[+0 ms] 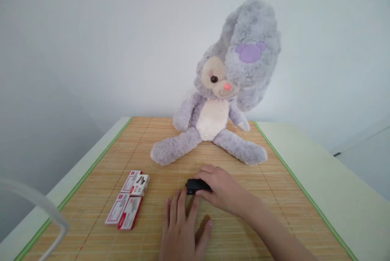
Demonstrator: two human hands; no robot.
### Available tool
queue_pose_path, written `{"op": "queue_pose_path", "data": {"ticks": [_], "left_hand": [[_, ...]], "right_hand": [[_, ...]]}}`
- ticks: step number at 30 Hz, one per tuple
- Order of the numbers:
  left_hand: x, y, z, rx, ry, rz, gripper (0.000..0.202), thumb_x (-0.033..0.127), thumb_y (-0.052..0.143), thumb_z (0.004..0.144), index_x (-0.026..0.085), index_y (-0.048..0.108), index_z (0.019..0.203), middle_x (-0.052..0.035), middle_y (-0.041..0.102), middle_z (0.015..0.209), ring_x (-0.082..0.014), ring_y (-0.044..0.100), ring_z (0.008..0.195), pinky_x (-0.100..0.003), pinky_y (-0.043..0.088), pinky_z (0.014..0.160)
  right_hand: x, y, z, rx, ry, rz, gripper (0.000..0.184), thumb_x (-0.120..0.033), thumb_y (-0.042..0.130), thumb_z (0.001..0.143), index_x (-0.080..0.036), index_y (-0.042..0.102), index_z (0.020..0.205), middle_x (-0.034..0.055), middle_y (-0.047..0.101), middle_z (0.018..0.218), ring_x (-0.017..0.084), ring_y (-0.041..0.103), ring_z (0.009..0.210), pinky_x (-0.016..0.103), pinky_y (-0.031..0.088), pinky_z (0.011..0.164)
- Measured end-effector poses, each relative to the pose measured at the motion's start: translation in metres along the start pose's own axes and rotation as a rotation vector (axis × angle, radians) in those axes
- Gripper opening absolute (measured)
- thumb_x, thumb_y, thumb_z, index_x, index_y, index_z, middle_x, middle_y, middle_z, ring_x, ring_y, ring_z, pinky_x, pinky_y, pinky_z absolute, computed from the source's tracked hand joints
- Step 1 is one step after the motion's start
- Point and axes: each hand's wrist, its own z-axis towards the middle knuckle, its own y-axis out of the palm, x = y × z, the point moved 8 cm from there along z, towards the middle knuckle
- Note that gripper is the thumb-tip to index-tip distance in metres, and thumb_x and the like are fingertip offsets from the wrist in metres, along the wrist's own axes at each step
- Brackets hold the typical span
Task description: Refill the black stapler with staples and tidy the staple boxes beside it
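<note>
My right hand [224,190] is curled over a small black object [195,186] that lies on the bamboo mat [274,196]; only the object's left end shows, and I cannot name it. My left hand [183,228] lies flat on the mat just in front of it, fingers stretched out and slightly apart, fingertips close to the black object. To the left lie several small red-and-white boxes [129,204], one of them [140,184] resting on top at the far end.
A large grey plush rabbit [213,118] sits at the back of the mat against the white wall, legs spread toward me. The mat covers a pale green table [319,171]. A blurred pale bar [45,208] crosses the lower left corner.
</note>
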Motion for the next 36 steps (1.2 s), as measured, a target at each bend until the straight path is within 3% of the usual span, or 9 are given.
{"op": "queue_pose_path", "data": {"ticks": [4,7,14,21,26,29,31,34,36], "left_hand": [[0.004,-0.003,0.003,-0.034,-0.034,-0.051,0.059,0.059,0.059,0.094,0.031,0.058,0.146,-0.0132,0.049,0.158,-0.0372,0.044,0.146,-0.067,0.034,0.121],[0.005,-0.011,0.007,-0.040,-0.066,-0.065,0.061,0.057,0.058,0.095,0.033,0.054,0.150,-0.0110,0.048,0.158,-0.0382,0.043,0.146,-0.071,0.025,0.123],[0.007,-0.018,0.010,-0.055,-0.088,-0.057,0.068,0.050,0.059,0.095,0.038,0.041,0.159,-0.0089,0.048,0.158,-0.0368,0.042,0.146,-0.074,0.019,0.124],[0.008,-0.022,0.011,-0.017,-0.087,-0.074,0.069,0.043,0.066,0.092,0.035,0.045,0.157,-0.0109,0.051,0.154,-0.0378,0.044,0.143,-0.075,0.019,0.123],[0.007,-0.031,0.012,0.029,-0.032,-0.129,0.055,0.027,0.062,0.094,0.032,0.055,0.149,-0.0092,0.047,0.159,-0.0343,0.043,0.146,-0.068,0.031,0.122],[-0.017,-0.052,0.011,0.119,-0.029,-0.161,0.039,0.019,0.059,0.094,0.031,0.068,0.130,-0.0053,0.048,0.158,-0.0315,0.042,0.147,-0.060,0.036,0.123],[-0.048,-0.071,0.007,0.201,-0.124,-0.117,0.034,0.021,0.061,0.094,0.029,0.069,0.126,-0.0068,0.050,0.156,-0.0328,0.044,0.146,-0.061,0.032,0.125],[-0.094,-0.097,-0.006,0.295,-0.300,0.011,0.037,0.028,0.063,0.095,0.025,0.066,0.133,-0.0125,0.046,0.158,-0.0367,0.044,0.145,-0.065,0.027,0.124],[-0.112,-0.102,-0.016,0.284,-0.354,0.087,0.038,0.033,0.062,0.096,0.023,0.066,0.132,-0.0141,0.043,0.161,-0.0395,0.042,0.146,-0.069,0.026,0.123]], "right_hand": [[0.000,0.006,0.011,-0.010,-0.013,-0.065,0.023,-0.037,0.080,0.091,-0.020,0.071,0.102,0.0053,0.070,0.104,0.024,0.064,0.100,0.036,0.049,0.090],[-0.001,-0.007,0.005,0.031,-0.033,-0.016,0.023,-0.041,0.076,0.095,-0.020,0.070,0.104,0.0047,0.070,0.103,0.023,0.064,0.102,0.036,0.049,0.091],[0.039,-0.050,-0.061,0.298,0.215,0.296,0.022,-0.040,0.066,0.099,-0.025,0.066,0.116,0.0045,0.072,0.114,0.022,0.067,0.104,0.037,0.054,0.094],[0.110,-0.011,-0.118,0.425,0.387,0.815,0.037,-0.046,0.067,0.097,-0.027,0.060,0.128,0.0096,0.070,0.128,0.027,0.066,0.117,0.045,0.052,0.105],[0.116,0.014,-0.132,0.521,0.443,0.985,0.050,-0.048,0.069,0.097,-0.031,0.057,0.142,0.0097,0.061,0.148,0.030,0.056,0.137,0.053,0.041,0.119],[0.108,0.010,-0.145,0.645,0.484,0.927,0.052,-0.048,0.070,0.095,-0.034,0.057,0.144,0.0070,0.057,0.154,0.030,0.048,0.145,0.052,0.034,0.123],[0.107,0.000,-0.166,0.839,0.532,0.799,0.043,-0.047,0.071,0.094,-0.031,0.065,0.134,0.0071,0.063,0.145,0.030,0.051,0.140,0.050,0.036,0.121],[0.102,-0.009,-0.205,1.159,0.581,0.615,0.024,-0.043,0.074,0.091,-0.026,0.074,0.108,0.0057,0.071,0.114,0.025,0.063,0.112,0.040,0.047,0.105],[0.095,-0.006,-0.215,1.178,0.572,0.596,0.017,-0.040,0.074,0.091,-0.025,0.075,0.098,0.0037,0.068,0.099,0.020,0.062,0.093,0.031,0.050,0.087]]}}
